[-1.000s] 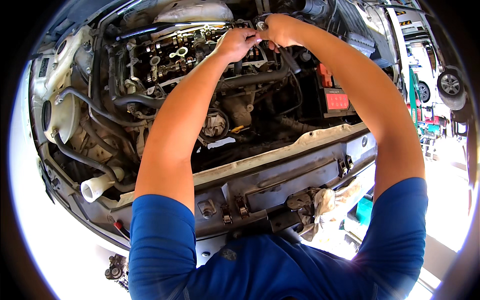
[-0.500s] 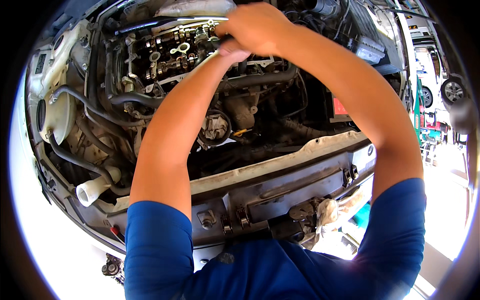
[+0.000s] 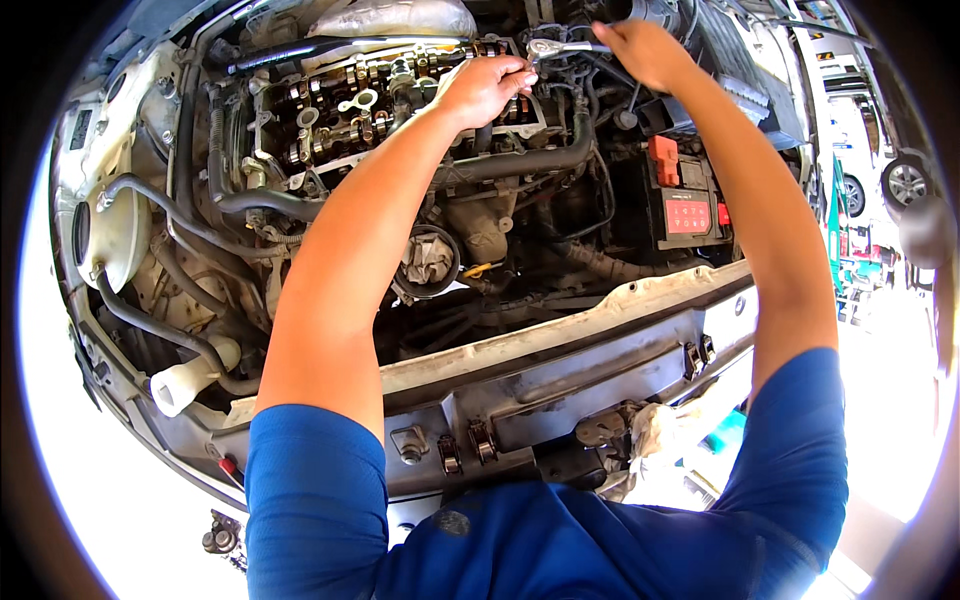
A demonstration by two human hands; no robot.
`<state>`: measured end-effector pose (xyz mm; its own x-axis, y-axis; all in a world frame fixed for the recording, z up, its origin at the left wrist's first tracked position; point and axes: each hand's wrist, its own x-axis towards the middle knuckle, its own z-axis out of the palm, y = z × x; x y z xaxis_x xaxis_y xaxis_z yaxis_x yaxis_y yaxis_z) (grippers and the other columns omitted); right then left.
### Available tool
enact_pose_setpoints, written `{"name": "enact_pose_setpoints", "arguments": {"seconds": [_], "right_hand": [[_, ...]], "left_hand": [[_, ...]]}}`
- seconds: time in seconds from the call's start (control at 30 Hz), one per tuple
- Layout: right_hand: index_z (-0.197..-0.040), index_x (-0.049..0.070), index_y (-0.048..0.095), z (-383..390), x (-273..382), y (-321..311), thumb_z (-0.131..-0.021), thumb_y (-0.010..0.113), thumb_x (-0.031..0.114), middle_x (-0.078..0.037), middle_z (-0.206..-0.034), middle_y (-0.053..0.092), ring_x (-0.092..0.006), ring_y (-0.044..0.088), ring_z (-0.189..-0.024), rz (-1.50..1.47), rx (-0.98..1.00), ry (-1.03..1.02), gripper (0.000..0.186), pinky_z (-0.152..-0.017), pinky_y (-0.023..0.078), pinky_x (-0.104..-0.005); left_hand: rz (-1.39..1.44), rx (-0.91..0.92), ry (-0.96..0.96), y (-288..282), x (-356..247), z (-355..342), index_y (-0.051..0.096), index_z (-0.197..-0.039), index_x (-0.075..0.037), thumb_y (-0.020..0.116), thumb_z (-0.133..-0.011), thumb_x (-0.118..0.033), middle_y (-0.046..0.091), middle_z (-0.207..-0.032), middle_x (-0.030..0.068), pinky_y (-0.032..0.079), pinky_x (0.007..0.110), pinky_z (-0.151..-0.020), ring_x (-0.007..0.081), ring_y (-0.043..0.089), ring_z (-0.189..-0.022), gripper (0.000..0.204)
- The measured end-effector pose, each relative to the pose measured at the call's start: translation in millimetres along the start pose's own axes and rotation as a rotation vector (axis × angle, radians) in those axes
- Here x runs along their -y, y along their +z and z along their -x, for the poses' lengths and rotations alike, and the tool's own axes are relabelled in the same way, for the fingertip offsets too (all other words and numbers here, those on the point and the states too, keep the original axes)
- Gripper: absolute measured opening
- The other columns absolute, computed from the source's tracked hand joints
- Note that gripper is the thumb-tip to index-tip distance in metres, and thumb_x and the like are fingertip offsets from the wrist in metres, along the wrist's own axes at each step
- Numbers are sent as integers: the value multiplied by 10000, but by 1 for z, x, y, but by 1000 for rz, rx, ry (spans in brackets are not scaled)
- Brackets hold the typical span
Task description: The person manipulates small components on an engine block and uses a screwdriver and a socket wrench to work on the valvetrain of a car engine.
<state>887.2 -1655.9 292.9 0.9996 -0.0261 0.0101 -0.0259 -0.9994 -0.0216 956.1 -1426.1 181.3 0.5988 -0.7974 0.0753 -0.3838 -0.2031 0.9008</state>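
A ratchet wrench (image 3: 575,47) lies roughly level over the right end of the opened engine (image 3: 340,110), its round head to the left. My right hand (image 3: 648,55) is closed on the end of its handle, the thumb pointing up. Just below the ratchet head, my left hand (image 3: 482,92) has its fingertips pinched together. What they grip is mostly hidden, though they are close to the piece hanging under the head. Camshafts and shiny lobes show in the engine to the left of my left hand.
A dark battery with a red terminal cover (image 3: 663,160) sits below my right forearm. Black hoses (image 3: 530,160) run along the engine's front. Crumpled paper fills a round opening (image 3: 428,258). Small metal parts (image 3: 482,440) rest on the front panel. A white reservoir (image 3: 115,240) stands left.
My right hand has moved right, away from my left hand, and the ratchet wrench shows between them. My left hand has shifted slightly right. The battery has come into view.
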Motion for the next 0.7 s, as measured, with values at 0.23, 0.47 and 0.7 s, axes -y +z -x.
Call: {"name": "enact_pose_setpoints", "arguments": {"seconds": [0.23, 0.47, 0.7], "right_hand": [[-1126, -4, 490, 122, 95, -35, -867, 566, 106, -225, -884, 612, -400, 615, -841, 28, 53, -100, 290, -745, 500, -459], [-993, 30, 523, 99, 148, -36, -875, 592, 175, -148, -758, 612, -322, 640, -739, 81, 133, -436, 199, -656, 505, -410], [-1008, 79, 598, 68, 170, -35, -881, 605, 327, -101, -703, 601, -311, 624, -669, 176, 126, -522, 278, -586, 481, -427]], "left_hand": [[12, -55, 60, 6, 9, 0, 653, -1123, -79, 523, -973, -317, 716, -969, 65, 480, 314, -837, 191, 665, -893, 310], [-257, -151, -3, 7, -10, 11, 676, -1042, -218, 483, -958, -425, 712, -908, -3, 512, 349, -670, 220, 672, -803, 296], [24, -147, -57, 18, 17, -7, 640, -947, -165, 557, -897, -313, 668, -814, 90, 491, 404, -649, 299, 645, -786, 177]]}}
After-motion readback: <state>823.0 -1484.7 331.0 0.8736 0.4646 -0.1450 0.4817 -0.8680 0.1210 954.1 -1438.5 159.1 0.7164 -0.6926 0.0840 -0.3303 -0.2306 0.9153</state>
